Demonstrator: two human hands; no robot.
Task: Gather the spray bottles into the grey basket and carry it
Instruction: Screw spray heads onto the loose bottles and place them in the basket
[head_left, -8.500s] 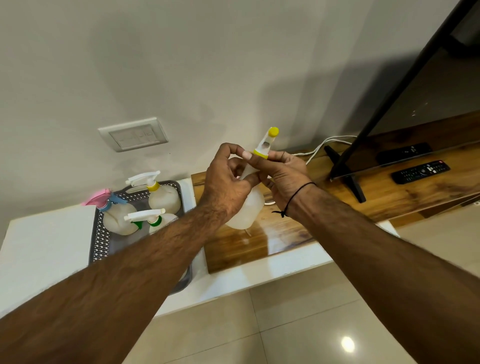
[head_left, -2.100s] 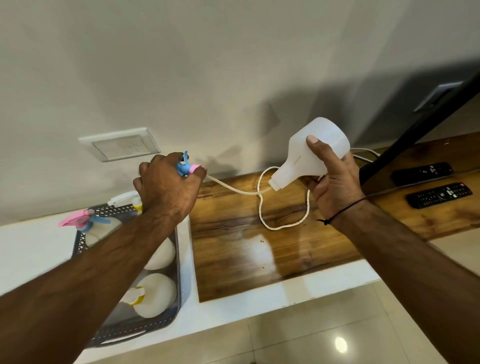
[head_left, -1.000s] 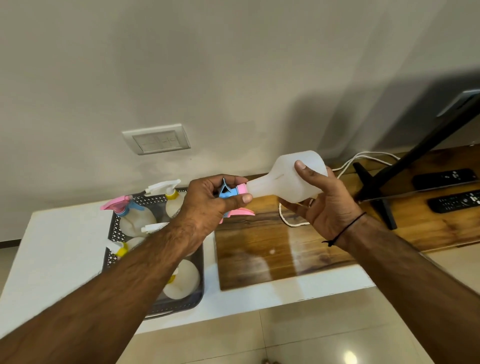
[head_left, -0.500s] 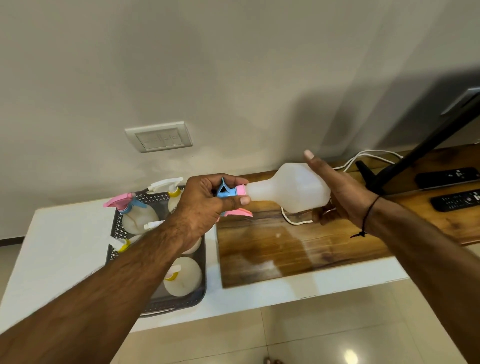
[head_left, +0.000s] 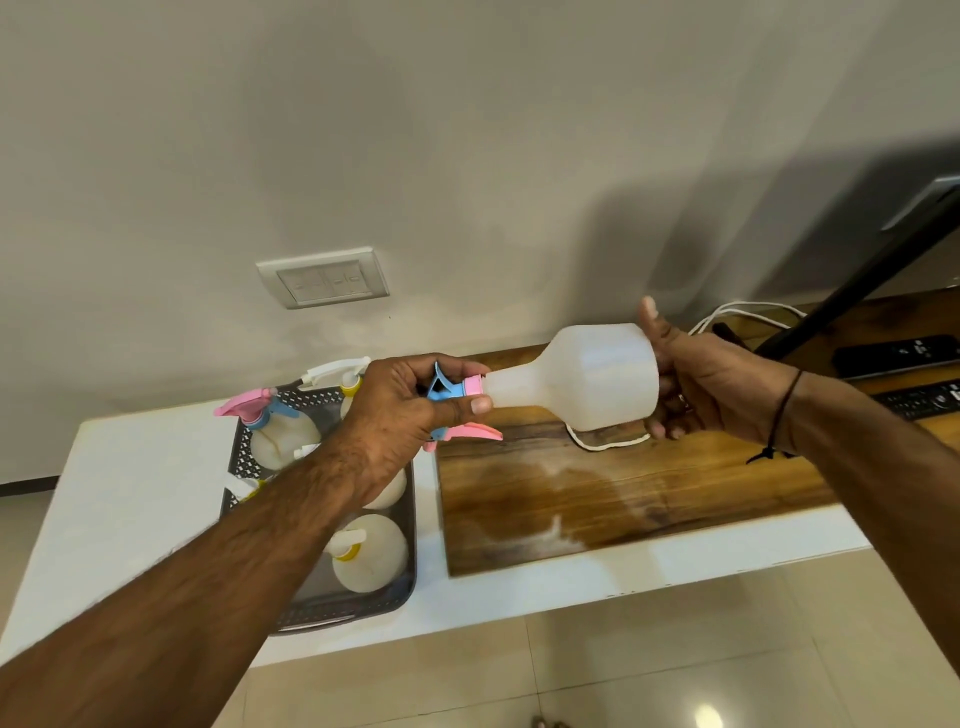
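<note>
The person held a translucent white spray bottle (head_left: 576, 378) on its side in the air above the wooden board (head_left: 613, 493), both hands clamped on it. The left hand (head_left: 400, 410) gripped the blue-and-pink trigger head (head_left: 457, 397), thumb and fingers curled round it, while the right hand (head_left: 696, 376) cupped the bottle's base, thumb raised along its rim. The grey basket (head_left: 408, 582) sat on the white desk (head_left: 130, 493), just left of the board, holding several other spray bottles, among them a pink-and-blue-topped one (head_left: 270, 431) at the back and a yellow-collared one (head_left: 369, 553) at the front. Two remote controls (head_left: 898, 353) lay at the far right.
</note>
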